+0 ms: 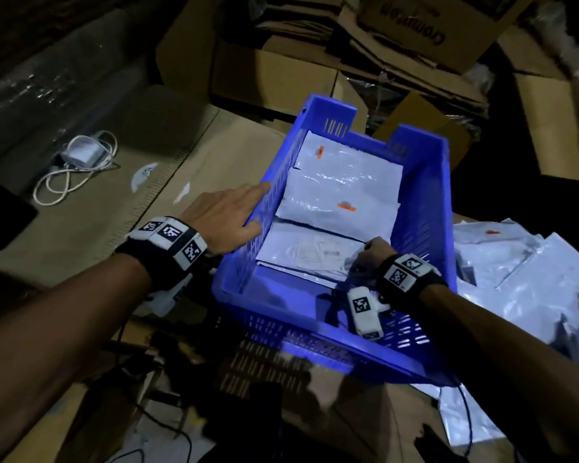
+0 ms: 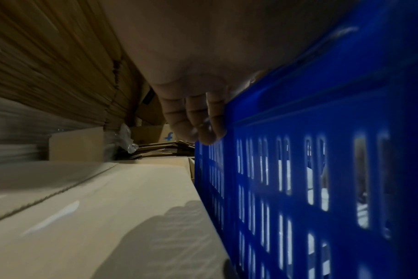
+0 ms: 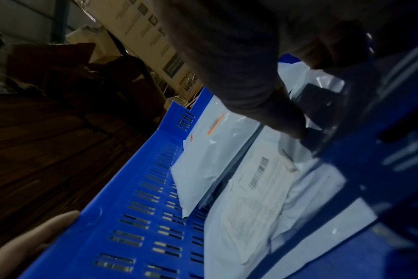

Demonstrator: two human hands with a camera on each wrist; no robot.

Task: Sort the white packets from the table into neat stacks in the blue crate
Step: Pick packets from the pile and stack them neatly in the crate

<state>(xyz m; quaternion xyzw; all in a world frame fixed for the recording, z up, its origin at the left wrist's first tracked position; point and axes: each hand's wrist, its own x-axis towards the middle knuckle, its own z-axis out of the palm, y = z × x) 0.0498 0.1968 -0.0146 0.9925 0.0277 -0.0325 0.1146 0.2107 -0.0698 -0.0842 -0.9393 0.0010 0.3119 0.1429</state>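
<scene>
Right hand (image 1: 373, 250) reaches inside the blue crate (image 1: 425, 208), its grip apparently pinching a corner of the nearest white packet (image 1: 315, 253), though shadow hides the fingertips. Left hand (image 1: 224, 215) lies flat, fingers straight, against the crate's left wall. The crate's long axis runs away from the person. Inside, overlapping packets (image 1: 341, 175) lie crosswise. Loose packets (image 1: 522, 275) are heaped on the desk (image 1: 114, 208) at right.

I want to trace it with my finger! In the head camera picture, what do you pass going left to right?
White cable → left hand on the crate's side → blue crate → loose white packets on the table.
</scene>
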